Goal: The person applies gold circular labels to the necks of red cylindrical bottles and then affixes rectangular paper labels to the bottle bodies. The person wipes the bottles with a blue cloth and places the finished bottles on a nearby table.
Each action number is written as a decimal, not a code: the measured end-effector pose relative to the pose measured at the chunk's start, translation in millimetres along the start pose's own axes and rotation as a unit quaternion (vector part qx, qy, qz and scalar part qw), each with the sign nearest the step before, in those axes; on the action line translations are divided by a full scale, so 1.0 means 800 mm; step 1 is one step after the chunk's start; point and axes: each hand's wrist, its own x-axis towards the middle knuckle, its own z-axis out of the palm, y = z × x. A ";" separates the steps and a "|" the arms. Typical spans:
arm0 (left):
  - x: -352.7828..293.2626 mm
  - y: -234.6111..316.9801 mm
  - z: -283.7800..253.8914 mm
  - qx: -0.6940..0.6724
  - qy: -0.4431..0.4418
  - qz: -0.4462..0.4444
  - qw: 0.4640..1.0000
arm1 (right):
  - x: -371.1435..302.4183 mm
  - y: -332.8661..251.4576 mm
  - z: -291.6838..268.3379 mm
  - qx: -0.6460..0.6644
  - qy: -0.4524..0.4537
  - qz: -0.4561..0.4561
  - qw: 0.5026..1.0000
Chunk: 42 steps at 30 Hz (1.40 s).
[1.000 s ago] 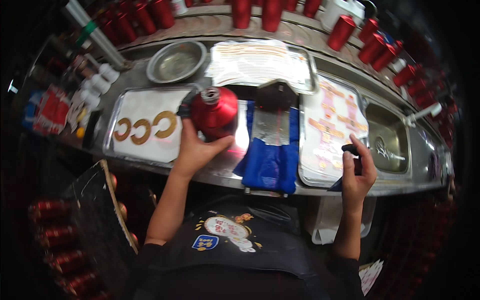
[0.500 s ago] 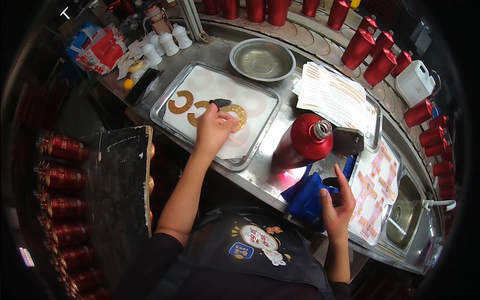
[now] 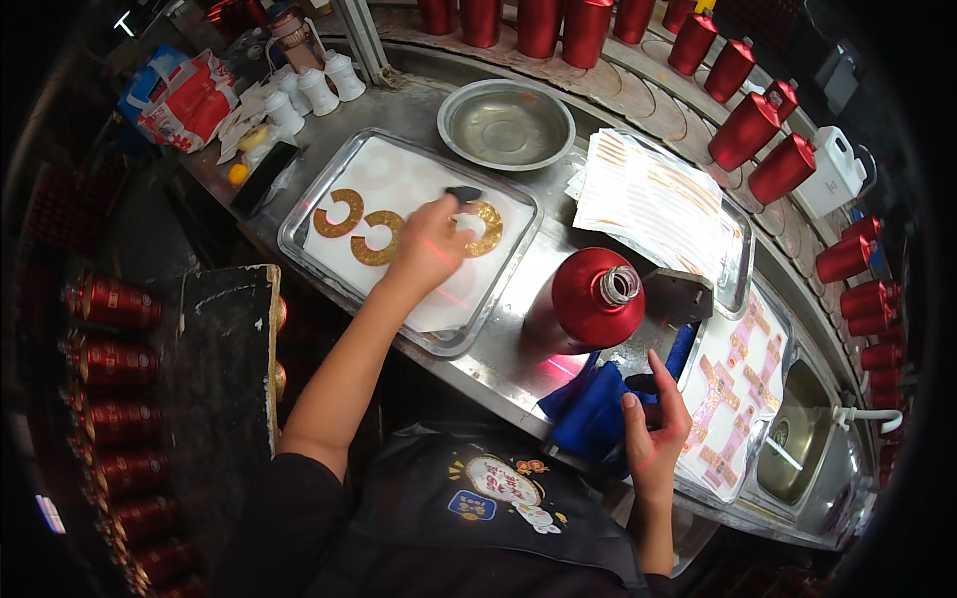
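Observation:
My left hand point(image 3: 431, 247) reaches over a metal tray point(image 3: 454, 346) lined with white sheet. Its thumb and black-covered fingertip are apart at the left edge of a gold C-shaped label point(image 3: 487, 231); no lifted label shows between them. Two more gold labels, one left point(image 3: 339, 212) and one middle point(image 3: 375, 242), lie to the left on the sheet. My right hand point(image 3: 658, 429) is open, thumb and forefinger spread, beside a blue cloth point(image 3: 588, 411). Between the hands, a red bottle point(image 3: 588, 304) with an open silvery threaded neck stands near a dark angled block point(image 3: 680, 295); red light falls by its base.
A metal basin point(image 3: 506, 125) of liquid stands behind the tray. White sheets with gold strips point(image 3: 653, 194) and a tray of pink-gold labels point(image 3: 733, 399) lie right, before a sink point(image 3: 788, 434). Red bottles point(image 3: 748, 130) line the curved conveyor. A worn dark board point(image 3: 224, 369) stands at left.
The view has shifted slightly. My left hand has moved right across the tray, uncovering more of the middle gold label. My right hand keeps its spread pose by the blue cloth.

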 end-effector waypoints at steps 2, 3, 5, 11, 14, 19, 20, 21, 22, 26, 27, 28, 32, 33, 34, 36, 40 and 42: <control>-0.004 -0.009 -0.009 0.024 0.086 -0.002 0.996 | 0.002 0.003 -0.001 0.008 0.003 0.001 1.000; -0.006 -0.013 -0.013 0.108 0.077 -0.049 0.990 | 0.003 0.004 -0.001 0.017 0.003 0.000 1.000; -0.002 -0.019 -0.012 0.197 0.044 -0.046 0.978 | 0.004 0.006 -0.003 0.011 -0.008 0.003 1.000; 0.073 -0.062 -0.061 0.339 -0.004 -0.164 0.926 | 0.004 0.007 -0.009 0.021 0.010 0.003 1.000; 0.108 -0.098 -0.094 0.362 0.035 -0.213 0.907 | 0.001 0.008 -0.012 0.009 0.028 -0.004 1.000; 0.136 -0.135 -0.103 0.318 0.042 -0.254 0.912 | -0.003 0.005 -0.018 -0.002 0.032 0.022 0.999; 0.139 -0.138 -0.104 0.331 0.044 -0.248 0.910 | -0.003 0.004 -0.018 0.000 0.034 0.023 0.999; 0.142 -0.142 -0.105 0.339 0.041 -0.243 0.908 | -0.003 0.004 -0.018 -0.011 0.034 0.025 0.999; 0.144 -0.145 -0.107 0.350 0.042 -0.239 0.905 | -0.002 0.005 -0.017 -0.001 0.035 0.019 0.999; 0.157 -0.161 -0.121 0.343 0.085 -0.215 0.910 | -0.002 0.006 -0.012 -0.029 0.034 -0.022 0.999; 0.159 -0.165 -0.126 0.340 0.095 -0.209 0.912 | -0.003 0.005 -0.011 -0.051 0.045 -0.035 0.997; 0.161 -0.166 -0.128 0.337 0.103 -0.201 0.914 | -0.005 0.002 -0.010 -0.025 0.031 -0.035 0.999; 0.153 -0.148 -0.130 0.363 0.152 -0.174 0.903 | -0.016 -0.024 -0.003 0.003 0.016 -0.036 0.999; 0.149 -0.135 -0.127 0.372 0.156 -0.166 0.900 | -0.020 -0.033 0.001 0.005 0.012 -0.044 0.999; 0.142 -0.120 -0.121 0.351 0.149 -0.151 0.912 | -0.021 -0.041 0.009 0.008 0.009 -0.081 0.997; 0.122 -0.084 -0.110 0.309 0.139 -0.119 0.933 | -0.023 -0.054 0.029 0.042 -0.057 -0.040 0.997; 0.073 -0.008 -0.063 0.042 0.176 -0.188 0.966 | -0.018 -0.059 0.084 0.130 -0.151 -0.056 0.978; 0.043 0.027 -0.052 -0.087 0.139 -0.149 0.975 | -0.014 -0.056 0.103 0.146 -0.201 -0.036 0.968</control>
